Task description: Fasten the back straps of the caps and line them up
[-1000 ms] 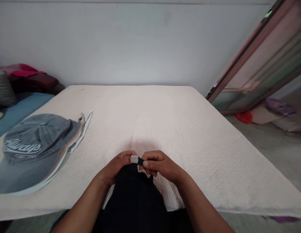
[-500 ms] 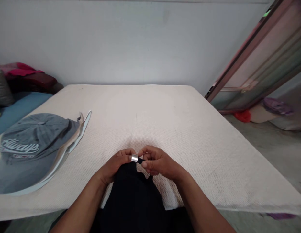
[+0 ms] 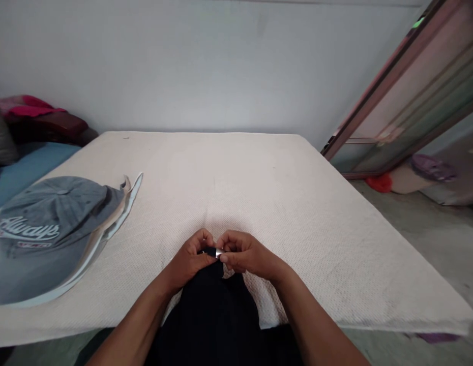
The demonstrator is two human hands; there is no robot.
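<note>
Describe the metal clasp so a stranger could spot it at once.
Start at the cream-covered table and go to the middle of its near edge, where there is a black cap. Between the left hand and the right hand is a short black strap; the metal clasp is on it, at the right fingertips. Its silver shine sets it apart from the dark fabric.

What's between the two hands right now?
Head view: a short dark strap at the fingers of the left hand, then a silver metal piece at those of the right hand.
</note>
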